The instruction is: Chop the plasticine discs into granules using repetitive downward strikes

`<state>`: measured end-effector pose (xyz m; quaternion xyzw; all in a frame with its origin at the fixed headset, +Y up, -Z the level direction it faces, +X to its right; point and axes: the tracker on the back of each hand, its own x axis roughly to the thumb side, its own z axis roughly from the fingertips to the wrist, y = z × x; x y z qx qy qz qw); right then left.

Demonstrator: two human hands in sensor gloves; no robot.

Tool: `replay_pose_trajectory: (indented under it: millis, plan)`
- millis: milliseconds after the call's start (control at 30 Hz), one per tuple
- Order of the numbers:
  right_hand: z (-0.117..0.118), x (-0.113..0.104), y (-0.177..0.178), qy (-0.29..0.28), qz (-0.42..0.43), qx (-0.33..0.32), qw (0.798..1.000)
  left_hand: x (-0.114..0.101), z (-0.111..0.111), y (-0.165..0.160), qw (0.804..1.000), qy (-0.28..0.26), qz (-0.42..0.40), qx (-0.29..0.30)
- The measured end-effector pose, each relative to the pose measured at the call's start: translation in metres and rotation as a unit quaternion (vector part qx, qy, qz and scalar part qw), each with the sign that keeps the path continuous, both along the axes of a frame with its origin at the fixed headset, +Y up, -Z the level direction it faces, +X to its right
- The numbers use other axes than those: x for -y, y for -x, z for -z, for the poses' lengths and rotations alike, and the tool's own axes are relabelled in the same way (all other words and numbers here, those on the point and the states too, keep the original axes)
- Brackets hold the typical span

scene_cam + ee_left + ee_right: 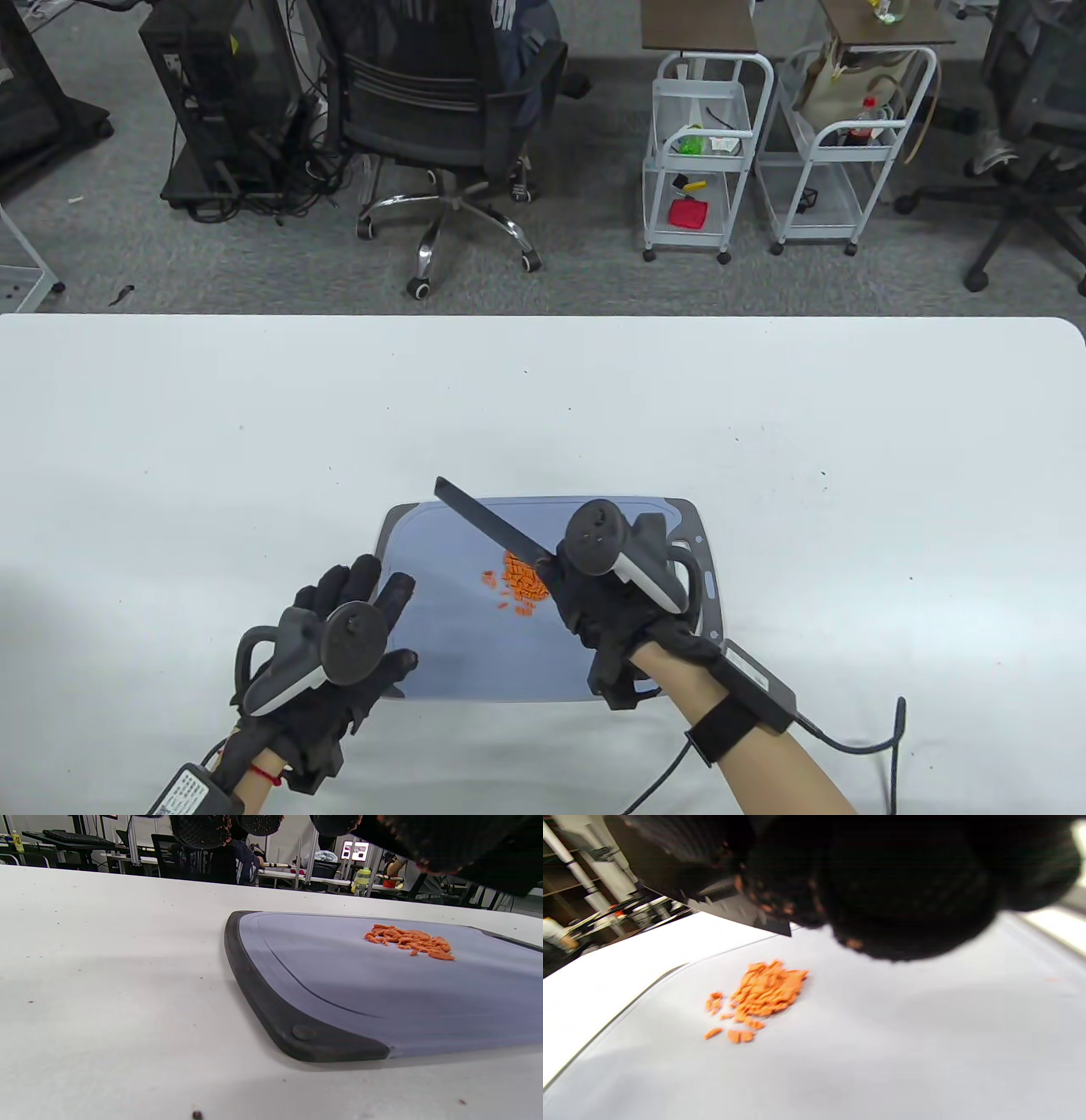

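Right grip (607, 594) holds knife (492, 526) raised above granules (519, 584).

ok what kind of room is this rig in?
Likely an office or lab workspace, not a kitchen: a swivel office chair, a PC tower with cables, wire utility carts on grey carpet behind the white table.

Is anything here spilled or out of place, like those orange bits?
Nothing stands out. The orange bits lie in one small heap on the cutting board, with a few strays beside it, none on the table. The right hand holds the knife raised above them.
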<state>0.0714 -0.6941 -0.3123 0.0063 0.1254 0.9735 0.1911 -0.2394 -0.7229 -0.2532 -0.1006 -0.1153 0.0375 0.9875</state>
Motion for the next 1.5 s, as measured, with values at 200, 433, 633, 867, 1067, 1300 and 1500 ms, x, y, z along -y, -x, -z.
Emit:
replay_pose_trajectory:
  millis: [200,433,633,867,1067,1300,1500]
  plan:
    - [-0.029,-0.004,-0.048,0.005,-0.029,0.095,0.995,0.006,-0.001,-0.005,1.000,0.010,0.020,0.012]
    - [-0.044,0.009,-0.069,-0.023,-0.086,0.153,0.984,0.008,-0.005,-0.015,0.999,0.015,0.031,0.024]
    - [-0.041,0.027,-0.053,0.016,-0.031,0.136,0.990,0.011,-0.003,-0.014,0.999,0.024,0.040,0.022]
    - [-0.041,0.038,-0.014,0.023,-0.048,0.104,0.993,0.010,-0.003,-0.012,0.998,0.028,0.044,0.022]
    - [-0.047,0.022,-0.001,-0.012,-0.008,0.086,0.996,0.010,-0.003,-0.012,0.998,0.027,0.043,0.023]
    - [-0.049,0.040,0.043,0.100,0.042,0.034,0.993,0.014,-0.006,-0.016,0.998,0.034,0.052,0.033]
    - [-0.041,0.047,0.021,0.107,0.047,0.080,0.990,0.015,-0.006,-0.018,0.997,0.038,0.057,0.039]
